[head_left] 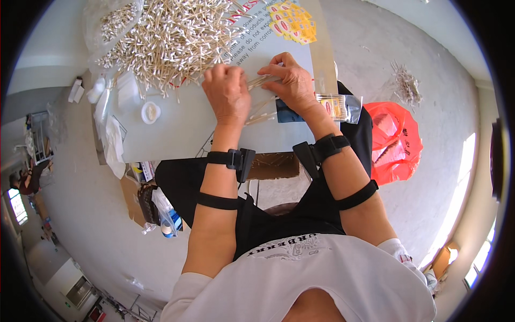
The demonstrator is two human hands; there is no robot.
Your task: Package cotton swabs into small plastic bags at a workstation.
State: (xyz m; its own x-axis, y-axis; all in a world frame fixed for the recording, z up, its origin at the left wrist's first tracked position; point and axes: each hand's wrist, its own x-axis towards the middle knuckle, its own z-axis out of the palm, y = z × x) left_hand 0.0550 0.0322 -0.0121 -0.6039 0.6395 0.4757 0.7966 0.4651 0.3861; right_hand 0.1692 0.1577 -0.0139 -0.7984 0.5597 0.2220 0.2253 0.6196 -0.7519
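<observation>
Running this remotely, my right hand (291, 81) is pinching some swabs (259, 82); can't tell what my left hand (227, 92) grips. I'd squeeze lightly, tips even.

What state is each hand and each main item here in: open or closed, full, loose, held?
Left hand: curled, blurred; grip unclear
Right hand: pinching a few swabs
Swab heap: loose, piled
Yellow cards: loose, overlapping
Round white container: uncovered
Clear packet: swabs inside; sealing unclear
Red bag: crumpled, on the floor
</observation>
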